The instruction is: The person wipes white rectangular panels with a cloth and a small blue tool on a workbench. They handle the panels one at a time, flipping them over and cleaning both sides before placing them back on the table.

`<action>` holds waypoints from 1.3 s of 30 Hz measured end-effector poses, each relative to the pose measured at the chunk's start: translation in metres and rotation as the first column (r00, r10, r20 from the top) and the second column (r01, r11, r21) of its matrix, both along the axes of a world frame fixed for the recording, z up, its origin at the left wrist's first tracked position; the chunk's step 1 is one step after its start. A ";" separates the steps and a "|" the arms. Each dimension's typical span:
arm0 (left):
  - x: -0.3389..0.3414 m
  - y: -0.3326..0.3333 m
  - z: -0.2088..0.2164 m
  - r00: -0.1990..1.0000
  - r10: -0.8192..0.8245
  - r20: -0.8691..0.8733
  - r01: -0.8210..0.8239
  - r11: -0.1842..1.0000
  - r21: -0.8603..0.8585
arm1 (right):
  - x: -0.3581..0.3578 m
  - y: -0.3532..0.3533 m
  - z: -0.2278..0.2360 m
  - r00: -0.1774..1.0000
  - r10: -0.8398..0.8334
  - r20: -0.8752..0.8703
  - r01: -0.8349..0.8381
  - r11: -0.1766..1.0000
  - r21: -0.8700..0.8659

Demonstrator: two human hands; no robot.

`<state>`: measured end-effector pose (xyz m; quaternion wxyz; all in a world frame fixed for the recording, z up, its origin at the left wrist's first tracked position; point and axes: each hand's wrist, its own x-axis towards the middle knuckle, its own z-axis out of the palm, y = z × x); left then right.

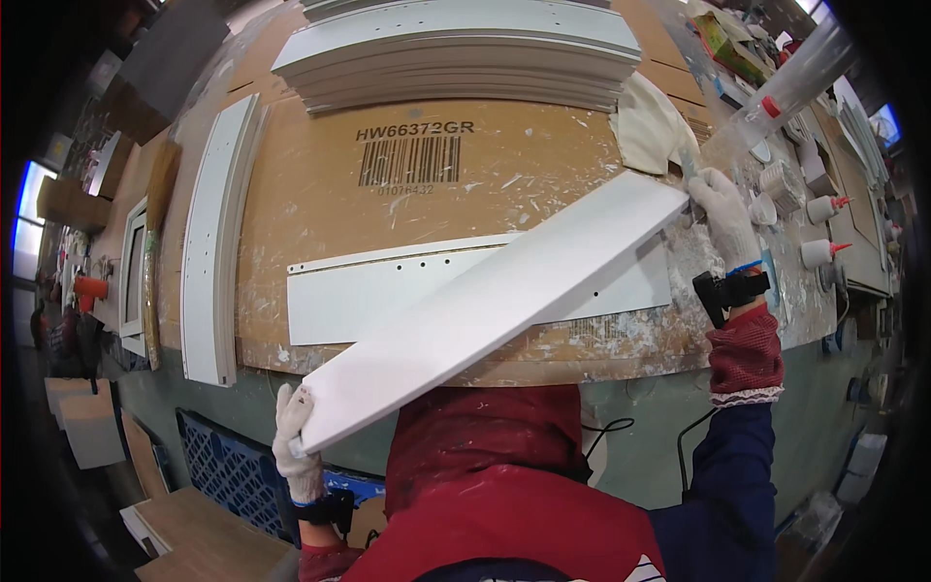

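Observation:
A long white board (pixel 495 301) lies slantwise in front of me, its near left end past the table edge and its far right end over the table. My left hand (pixel 296 432), in a white knit glove, is closed on the near left end. At the far right end my right hand (pixel 722 209), gloved too, grips the corner; some of its fingers are hidden. Beneath, partly covered, a second white board (pixel 369 306) with small dark holes rests on the cardboard. A cream cloth (pixel 652 126) lies just beyond my right hand.
Paint-marked cardboard (pixel 291 175) covers the table. Stacked white boards (pixel 456 48) stand at the back, more boards (pixel 213 252) at left beside a long brush (pixel 155 252). Red-tipped white bottles (pixel 822 254) and a clear plastic tube (pixel 786 97) are at right. A blue pallet (pixel 233 475) stands below.

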<state>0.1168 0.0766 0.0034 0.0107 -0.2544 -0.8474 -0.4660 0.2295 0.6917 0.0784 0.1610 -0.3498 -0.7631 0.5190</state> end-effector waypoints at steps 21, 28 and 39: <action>0.043 0.024 -0.027 0.461 0.110 0.881 -0.833 0.397 0.386 | -0.099 -0.049 -0.069 0.875 0.090 0.475 -0.462 0.445 0.767; 0.049 0.033 -0.028 0.555 -0.104 0.825 -0.805 0.184 0.564 | -0.101 -0.201 -0.067 0.841 0.315 0.439 -0.539 0.429 0.725; 0.053 0.015 -0.046 0.669 -0.668 0.327 -0.666 -0.342 0.663 | -0.064 -0.443 -0.063 0.136 0.985 0.110 -0.859 0.062 0.508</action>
